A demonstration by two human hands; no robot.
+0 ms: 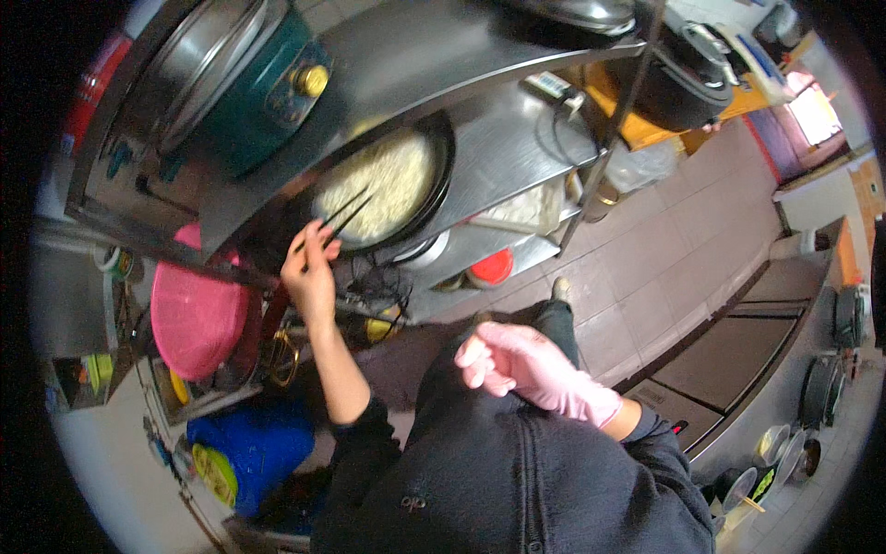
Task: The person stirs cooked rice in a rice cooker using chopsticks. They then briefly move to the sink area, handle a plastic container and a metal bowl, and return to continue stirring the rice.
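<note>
My bare left hand (311, 270) grips a pair of dark chopsticks (349, 213). Their tips reach over a wide black pan (441, 181) filled with a pale, bubbly mass (387, 183), perhaps food cooking in liquid; whether the tips touch it, I cannot tell. In front of my chest is my right hand (522, 367), in a pink glove. Its fingers curl inward, and nothing shows between them.
The pan sits low at a steel counter (484, 149), beneath a raised steel shelf (415, 55). Left are a teal appliance (259, 104), a pink basin (197, 315) and a blue bin (263, 450). Below the counter stands a red-lidded container (491, 266). A refrigerated counter (740, 353) lies right.
</note>
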